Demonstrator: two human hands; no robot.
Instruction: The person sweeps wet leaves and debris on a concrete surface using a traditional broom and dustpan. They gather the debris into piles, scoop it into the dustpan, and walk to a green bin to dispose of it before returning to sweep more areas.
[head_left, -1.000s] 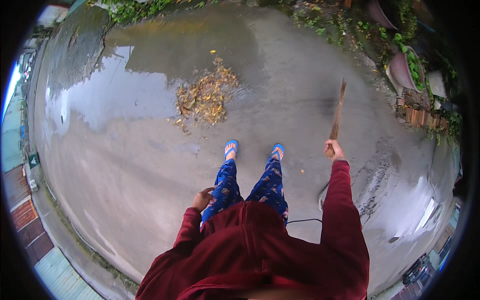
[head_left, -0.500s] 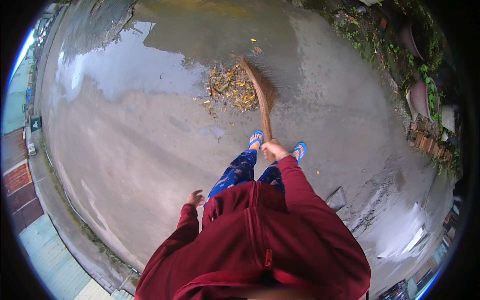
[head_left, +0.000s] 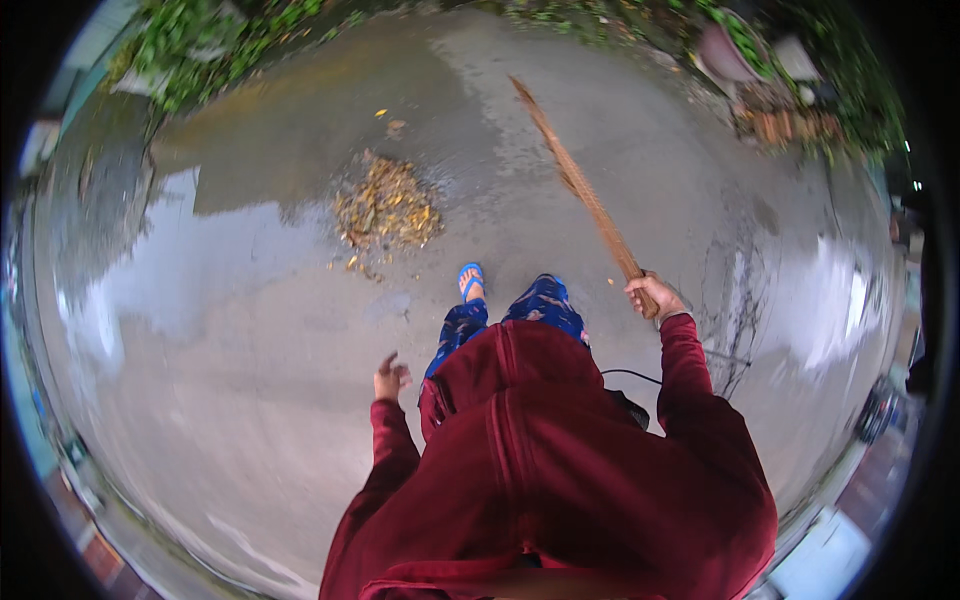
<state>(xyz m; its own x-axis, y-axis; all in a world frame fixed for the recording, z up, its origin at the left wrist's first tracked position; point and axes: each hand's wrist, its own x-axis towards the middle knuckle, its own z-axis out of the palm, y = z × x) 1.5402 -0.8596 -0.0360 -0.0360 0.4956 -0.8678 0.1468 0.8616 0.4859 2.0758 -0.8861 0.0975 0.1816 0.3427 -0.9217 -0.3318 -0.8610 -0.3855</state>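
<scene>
A long brown straw broom is gripped near its lower end by my right hand, out to the right of my body. Its far end points forward and slightly left, well apart from the leaf pile. Yellow and brown fallen leaves lie heaped on the wet pavement ahead, left of the broom. My left hand hangs at my left side, holding nothing, its fingers loosely apart. One foot in a blue flip-flop shows just short of the leaves.
Wet grey pavement surrounds me, with a shiny puddle at the left. Green plants border the far left. At the far right stand a planter and stacked bricks. A dark cable shows beside my right hip.
My right hand has swung the broom right, away from the leaf pile. My view has turned rightward, so the leaves now appear farther left. The left hand stays at my side, empty.
</scene>
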